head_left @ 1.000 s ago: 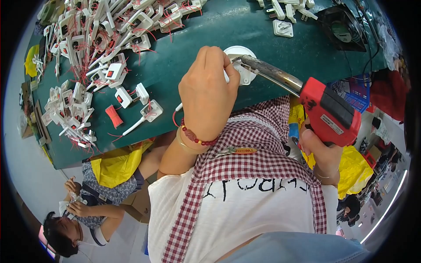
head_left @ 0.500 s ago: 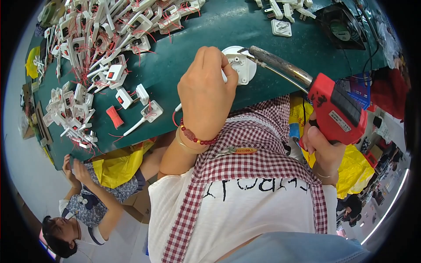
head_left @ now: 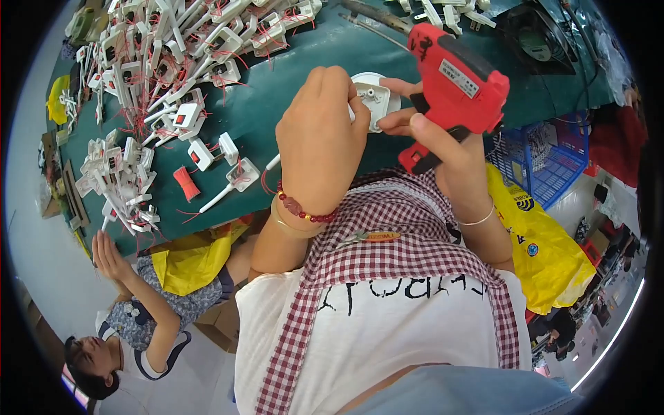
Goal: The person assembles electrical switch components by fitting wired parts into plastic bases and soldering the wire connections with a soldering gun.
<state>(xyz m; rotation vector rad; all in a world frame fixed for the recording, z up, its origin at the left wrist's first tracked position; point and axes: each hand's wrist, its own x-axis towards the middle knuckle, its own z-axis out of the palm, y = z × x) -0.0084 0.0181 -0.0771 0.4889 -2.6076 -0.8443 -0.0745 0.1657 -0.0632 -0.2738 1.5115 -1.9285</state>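
My left hand (head_left: 321, 131), with a red bead bracelet at its wrist, has its fingers closed on the left side of a white plastic housing (head_left: 373, 102). Small posts show inside the housing, and a round white piece lies at or under it. My right hand (head_left: 439, 135) holds a red soldering gun (head_left: 456, 79) in its palm, the metal tip pointing up and left above the table. The thumb and forefinger of that hand reach the right edge of the housing. A white cable (head_left: 273, 162) comes out left of my left wrist.
Piled white switch parts with red wires (head_left: 166, 69) cover the upper left of the green table (head_left: 304, 62). A red wire bundle (head_left: 185, 183) lies nearer. At upper right stands a black fan (head_left: 536, 41); below it, a blue basket (head_left: 546, 162). A co-worker (head_left: 138, 318) sits lower left.
My right hand has moved left to the housing, and the soldering gun has swung up and left, its tip away from the housing. The co-worker's hands have shifted at the table edge.
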